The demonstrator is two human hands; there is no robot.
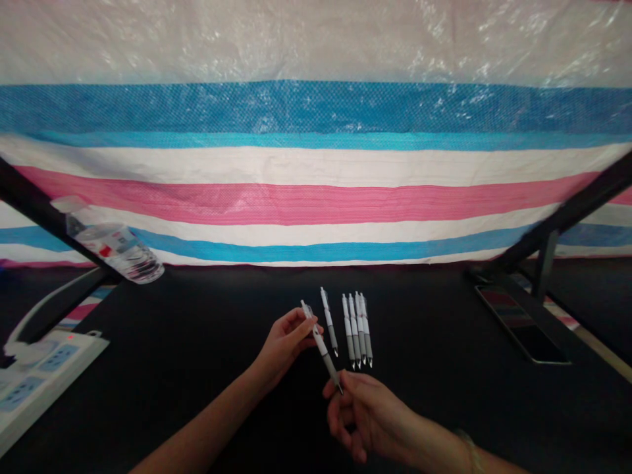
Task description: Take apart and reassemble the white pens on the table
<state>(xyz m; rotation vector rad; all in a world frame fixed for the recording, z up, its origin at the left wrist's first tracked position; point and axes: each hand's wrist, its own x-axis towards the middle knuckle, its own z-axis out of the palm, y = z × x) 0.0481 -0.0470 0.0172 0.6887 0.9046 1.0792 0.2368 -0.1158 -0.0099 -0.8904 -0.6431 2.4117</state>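
A white and grey pen is held at a slant between my two hands. The thumb and fingers of my left hand pinch its upper white part. At its lower end, the fingertips of my right hand close around the grey part near the tip. Just beyond, a single similar pen lies on the black table. To its right, several more pens lie side by side, their tips toward me.
A clear plastic bottle is at the back left, by a dark bar. A white power strip sits at the left edge. On the right lies a dark phone beside a black stand. A striped sheet hangs behind the table.
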